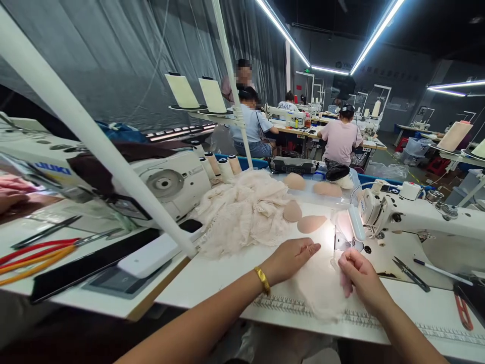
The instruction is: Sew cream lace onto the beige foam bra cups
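A piece of sheer cream fabric (322,293) lies at the table's front, between my hands, hanging slightly over a printed ruler strip. My left hand (290,260), with a gold band at the wrist, has its fingers curled together on the fabric's left edge. On the other side, my right hand (356,270) pinches the fabric close to the needle area of a white sewing machine (382,217). The machine's lamp (356,222) lights this spot. Beige molded pads (311,223) lie just behind my left hand.
A heap of cream lace fabric (246,207) fills the table's left. Tweezers (411,274), a pen (443,272) and a red-handled tool (463,308) lie right. Left are a second sewing machine (162,184), orange-and-red-handled tools (41,255) and a white pole (94,136). People sit sewing beyond.
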The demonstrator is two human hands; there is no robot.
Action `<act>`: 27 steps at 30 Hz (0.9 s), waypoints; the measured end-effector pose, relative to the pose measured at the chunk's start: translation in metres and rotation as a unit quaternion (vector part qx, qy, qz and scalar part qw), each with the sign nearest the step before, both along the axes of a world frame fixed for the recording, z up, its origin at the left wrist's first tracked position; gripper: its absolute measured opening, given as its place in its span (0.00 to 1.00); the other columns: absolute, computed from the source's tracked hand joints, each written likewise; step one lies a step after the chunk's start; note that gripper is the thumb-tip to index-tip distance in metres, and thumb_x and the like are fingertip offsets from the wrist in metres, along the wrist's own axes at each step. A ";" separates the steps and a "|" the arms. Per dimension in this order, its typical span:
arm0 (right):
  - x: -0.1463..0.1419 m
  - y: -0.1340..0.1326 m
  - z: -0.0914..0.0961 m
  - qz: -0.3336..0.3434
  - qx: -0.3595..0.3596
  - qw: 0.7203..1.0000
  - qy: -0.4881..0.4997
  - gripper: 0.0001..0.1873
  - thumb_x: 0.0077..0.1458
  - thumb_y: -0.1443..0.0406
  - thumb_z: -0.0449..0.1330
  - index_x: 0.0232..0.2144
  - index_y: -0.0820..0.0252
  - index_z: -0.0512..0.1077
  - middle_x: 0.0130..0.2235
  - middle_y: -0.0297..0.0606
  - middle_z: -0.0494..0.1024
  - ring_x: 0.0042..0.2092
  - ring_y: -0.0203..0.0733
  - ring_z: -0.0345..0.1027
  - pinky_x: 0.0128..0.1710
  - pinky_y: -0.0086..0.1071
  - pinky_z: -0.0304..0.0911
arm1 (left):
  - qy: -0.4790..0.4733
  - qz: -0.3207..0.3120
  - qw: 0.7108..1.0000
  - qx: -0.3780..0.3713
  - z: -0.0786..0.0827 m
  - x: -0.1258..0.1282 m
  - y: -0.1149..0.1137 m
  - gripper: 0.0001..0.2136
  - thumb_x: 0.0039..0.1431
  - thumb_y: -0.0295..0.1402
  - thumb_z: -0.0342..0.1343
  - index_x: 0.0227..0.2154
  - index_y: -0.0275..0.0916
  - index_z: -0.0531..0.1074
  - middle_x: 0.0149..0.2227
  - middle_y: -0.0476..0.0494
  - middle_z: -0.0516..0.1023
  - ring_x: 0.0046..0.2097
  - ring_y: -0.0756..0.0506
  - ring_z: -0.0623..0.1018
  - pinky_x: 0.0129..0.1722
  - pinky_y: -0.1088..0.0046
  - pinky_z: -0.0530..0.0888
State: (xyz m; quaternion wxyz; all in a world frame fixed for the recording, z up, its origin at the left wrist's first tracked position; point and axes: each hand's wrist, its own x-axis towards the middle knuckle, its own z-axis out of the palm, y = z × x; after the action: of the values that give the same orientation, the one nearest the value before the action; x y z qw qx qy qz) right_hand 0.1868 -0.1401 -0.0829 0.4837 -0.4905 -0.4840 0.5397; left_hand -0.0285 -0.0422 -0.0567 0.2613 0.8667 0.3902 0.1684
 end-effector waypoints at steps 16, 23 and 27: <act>0.013 0.014 -0.022 -0.131 0.071 0.989 0.014 0.22 0.58 0.45 0.64 0.29 0.56 0.69 0.25 0.26 0.63 0.29 0.35 0.55 0.31 0.30 0.53 | 0.179 0.039 0.959 0.215 -0.003 0.025 0.077 0.09 0.62 0.31 0.53 0.30 0.35 0.76 0.33 0.36 0.79 0.37 0.39 0.78 0.36 0.65 0.70; 0.013 0.017 -0.028 -0.149 0.064 0.986 0.035 0.21 0.59 0.46 0.63 0.32 0.56 0.70 0.33 0.31 0.74 0.31 0.36 0.61 0.35 0.30 0.59 | 0.137 0.067 0.970 0.190 -0.006 0.033 0.081 0.09 0.60 0.28 0.53 0.26 0.37 0.73 0.30 0.38 0.76 0.36 0.40 0.77 0.36 0.66 0.68; 0.012 0.020 -0.030 -0.156 0.050 0.985 0.046 0.22 0.57 0.44 0.64 0.32 0.56 0.70 0.31 0.32 0.77 0.29 0.37 0.64 0.32 0.31 0.62 | 0.067 0.092 0.982 0.150 0.011 0.032 0.076 0.09 0.60 0.29 0.51 0.26 0.36 0.72 0.31 0.36 0.76 0.39 0.39 0.76 0.37 0.67 0.68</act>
State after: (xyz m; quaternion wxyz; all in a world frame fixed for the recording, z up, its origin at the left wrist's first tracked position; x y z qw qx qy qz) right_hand 0.1983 -0.1205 -0.1126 0.6076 -0.5096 -0.4056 0.4545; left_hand 0.0035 0.0333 -0.0458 0.0846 0.8656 0.4554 0.1901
